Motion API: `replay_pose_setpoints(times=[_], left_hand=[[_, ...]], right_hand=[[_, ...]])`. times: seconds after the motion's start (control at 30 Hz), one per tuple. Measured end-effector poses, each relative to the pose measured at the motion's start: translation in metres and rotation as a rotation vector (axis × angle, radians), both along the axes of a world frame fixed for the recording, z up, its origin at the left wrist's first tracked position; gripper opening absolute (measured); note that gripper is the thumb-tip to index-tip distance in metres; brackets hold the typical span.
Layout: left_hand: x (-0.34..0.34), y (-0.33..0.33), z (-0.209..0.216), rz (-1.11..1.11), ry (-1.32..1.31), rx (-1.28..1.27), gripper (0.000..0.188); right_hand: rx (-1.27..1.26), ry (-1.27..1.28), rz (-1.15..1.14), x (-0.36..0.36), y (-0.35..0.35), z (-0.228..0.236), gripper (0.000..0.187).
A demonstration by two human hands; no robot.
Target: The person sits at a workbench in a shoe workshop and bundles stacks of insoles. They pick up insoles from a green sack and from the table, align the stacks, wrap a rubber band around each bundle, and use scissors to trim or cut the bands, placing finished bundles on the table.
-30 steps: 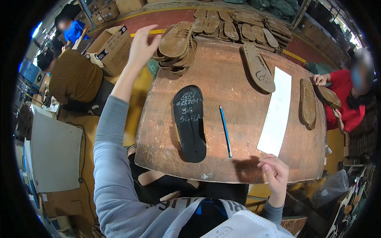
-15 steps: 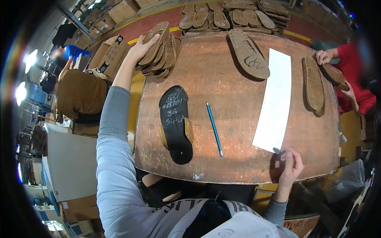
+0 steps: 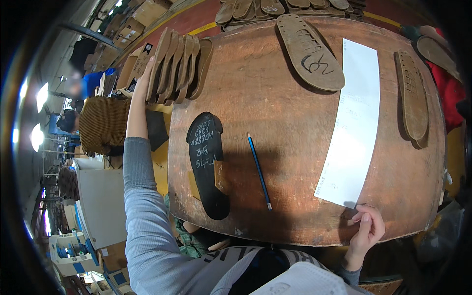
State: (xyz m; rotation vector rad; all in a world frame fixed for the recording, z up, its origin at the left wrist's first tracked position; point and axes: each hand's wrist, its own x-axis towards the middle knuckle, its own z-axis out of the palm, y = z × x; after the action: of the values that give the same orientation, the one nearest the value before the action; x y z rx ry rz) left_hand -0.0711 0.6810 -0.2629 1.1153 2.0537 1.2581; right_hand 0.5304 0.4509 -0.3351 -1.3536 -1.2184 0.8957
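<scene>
My left hand (image 3: 143,82) is closed at the left side of a stack of brown sandal footbeds (image 3: 174,69), which tilt nearly on edge at the table's far left; its fingertips are hidden behind them. My right hand (image 3: 368,230) hangs at the near edge, fingers loosely curled but apart, with nothing visible in it. Just beyond it lies a long white paper strip (image 3: 350,128). A black shoe-sole template (image 3: 209,167) with white handwriting rests on a tan piece (image 3: 219,178) at the left. Right of the template is a blue pencil (image 3: 259,171).
Brown footbeds (image 3: 310,54) with dark markings lie at the far middle of the wooden table (image 3: 275,108). More footbeds (image 3: 414,98) lie at the right. Across the table, a person in red (image 3: 445,93) is beside another footbed (image 3: 436,53). Several footbed piles (image 3: 290,9) stand beyond.
The footbed stack at my left hand has swung from slanted to nearly on edge and fanned out. My view has shifted. The co-worker's hands have gone out of sight.
</scene>
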Motion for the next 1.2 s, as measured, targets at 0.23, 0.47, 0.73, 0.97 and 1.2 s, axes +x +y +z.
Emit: replay_pose_setpoints(times=[0.23,0.47,0.73,0.97,1.2], left_hand=[[0.026,-0.017,0.005,0.056,-0.238,-0.033,0.074],[0.032,0.004,0.023,-0.131,0.250,-0.134,0.077],[0.041,0.021,0.054,-0.199,0.330,-0.424,0.094],[0.053,0.044,0.084,-0.280,0.355,-0.675,0.090],[0.101,0.023,0.083,-0.286,-0.038,-0.320,0.069]], right_hand=[[-0.019,-0.064,-0.012,-0.002,0.002,0.001,0.021],[-0.017,-0.061,-0.046,0.000,0.000,-0.002,0.022],[0.034,-0.092,-0.015,0.004,0.001,-0.004,0.024],[0.006,-0.087,-0.037,0.003,0.000,-0.005,0.025],[-0.039,-0.058,-0.046,0.003,-0.003,-0.005,0.024]])
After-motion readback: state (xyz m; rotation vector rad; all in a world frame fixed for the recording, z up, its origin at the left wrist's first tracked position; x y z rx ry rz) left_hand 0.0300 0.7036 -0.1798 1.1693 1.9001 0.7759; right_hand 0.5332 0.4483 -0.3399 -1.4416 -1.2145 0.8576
